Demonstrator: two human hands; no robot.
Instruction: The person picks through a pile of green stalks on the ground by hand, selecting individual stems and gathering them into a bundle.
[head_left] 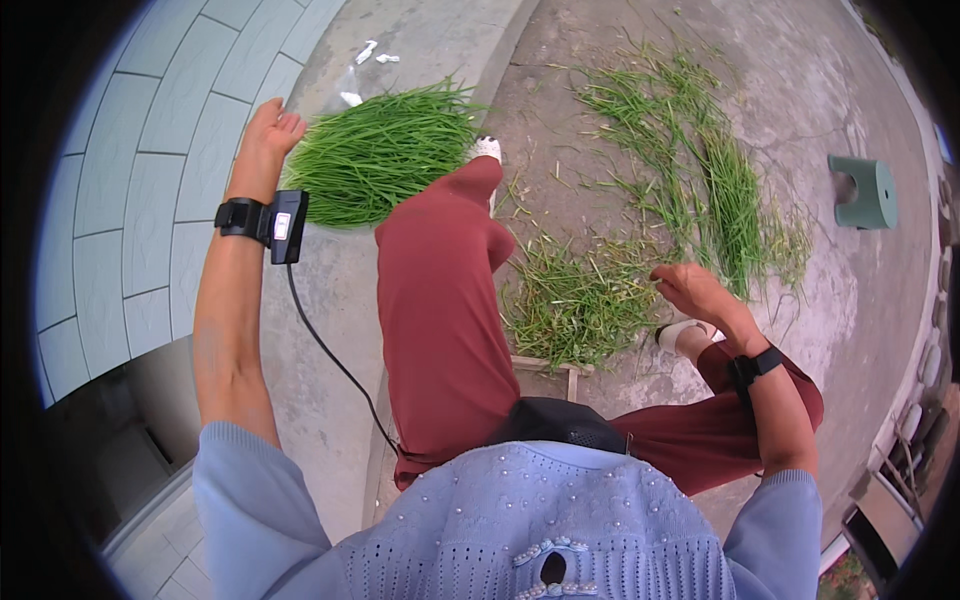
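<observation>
My left hand (272, 128) is raised at the upper left, beside the left edge of a thick pile of long green chive-like leaves (385, 155). Its fingers are loosely bent and a little apart, and I see nothing in them. On the right, my right hand (693, 291) hovers by a heap of loose, partly yellowed cut leaves (575, 300). Its fingers are curled together with the fingertips pinched; whatever they may hold is too small to make out. Longer green stalks (730, 200) lie spread on the ground just beyond that hand.
A small green stool (866, 192) stands at far right. White scraps (368, 50) and a clear plastic bag (349, 85) lie behind the green pile. Pale tiles (165, 130) line the left. Part of a wooden frame (545, 364) shows near my legs. A cable (325, 345) runs from my left wrist.
</observation>
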